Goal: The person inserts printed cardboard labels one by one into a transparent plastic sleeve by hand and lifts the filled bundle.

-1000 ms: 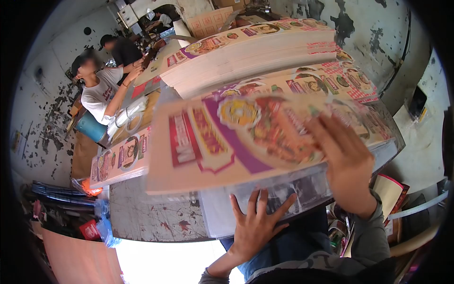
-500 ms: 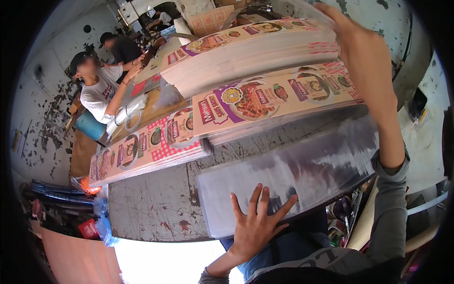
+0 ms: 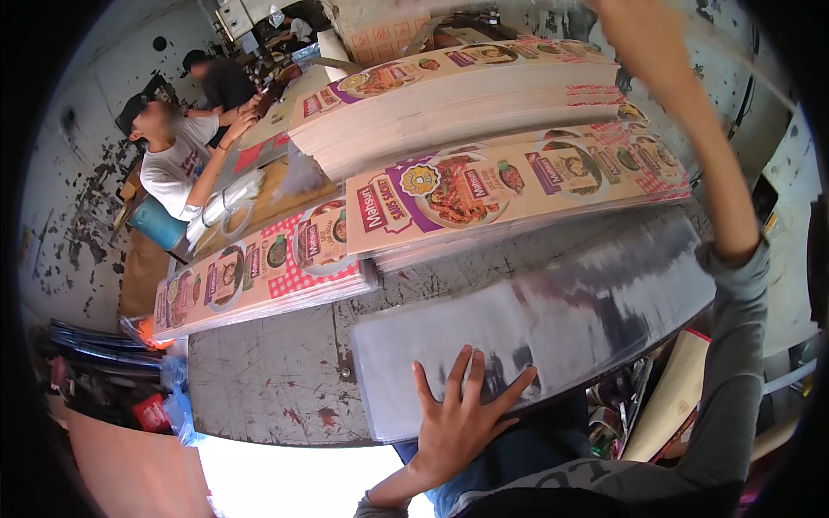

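My left hand (image 3: 458,423) lies flat with fingers spread on a stack of clear plastic sleeves (image 3: 596,311) at the table's near edge. My right hand (image 3: 643,34) is raised at the top right, smeared by motion, its fingertips cut off by the frame edge. A faint see-through streak runs beside it; what it holds, if anything, I cannot make out. Beyond the sleeves lies a stack of printed food-label cards (image 3: 484,194). A taller stack of the same cards (image 3: 449,104) stands behind, and a lower, plastic-covered stack (image 3: 259,268) lies to the left.
The scratched grey table (image 3: 268,380) carries the stacks. Across it at the left sits a person in a white shirt (image 3: 177,164), with others farther back. A teal bucket (image 3: 158,226) stands beside that person. Rolls and clutter (image 3: 669,397) are below the table's right side.
My right hand has swung up and out towards the top edge, away from the card stacks. My left hand stays flat on the sleeves. The view has shifted slightly.
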`<action>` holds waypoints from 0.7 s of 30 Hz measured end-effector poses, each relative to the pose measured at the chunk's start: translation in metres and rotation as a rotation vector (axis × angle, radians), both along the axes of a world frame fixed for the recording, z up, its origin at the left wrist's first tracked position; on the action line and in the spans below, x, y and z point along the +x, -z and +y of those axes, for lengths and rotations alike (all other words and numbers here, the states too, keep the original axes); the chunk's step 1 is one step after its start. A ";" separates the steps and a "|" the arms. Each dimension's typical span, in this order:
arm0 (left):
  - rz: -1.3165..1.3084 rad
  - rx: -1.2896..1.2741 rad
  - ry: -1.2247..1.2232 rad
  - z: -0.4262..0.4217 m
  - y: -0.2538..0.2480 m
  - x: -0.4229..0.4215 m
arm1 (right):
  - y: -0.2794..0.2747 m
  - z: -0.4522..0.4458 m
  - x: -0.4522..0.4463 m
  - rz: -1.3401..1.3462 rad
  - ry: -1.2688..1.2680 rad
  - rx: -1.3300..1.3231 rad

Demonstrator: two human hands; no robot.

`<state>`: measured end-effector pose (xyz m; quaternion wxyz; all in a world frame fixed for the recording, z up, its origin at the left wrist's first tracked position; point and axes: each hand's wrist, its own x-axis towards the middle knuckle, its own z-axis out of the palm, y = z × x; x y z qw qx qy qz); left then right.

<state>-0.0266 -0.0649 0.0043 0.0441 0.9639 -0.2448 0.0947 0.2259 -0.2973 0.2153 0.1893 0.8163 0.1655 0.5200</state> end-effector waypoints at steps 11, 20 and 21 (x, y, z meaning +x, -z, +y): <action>0.186 -0.005 0.087 0.016 -0.022 0.000 | 0.193 0.035 -0.046 0.545 -0.443 0.064; -0.147 0.079 -0.231 0.081 -0.055 0.073 | 0.193 0.017 -0.030 0.547 -0.585 0.191; -0.162 0.082 -0.280 0.086 -0.054 0.080 | 0.195 0.016 -0.028 0.562 -0.626 0.239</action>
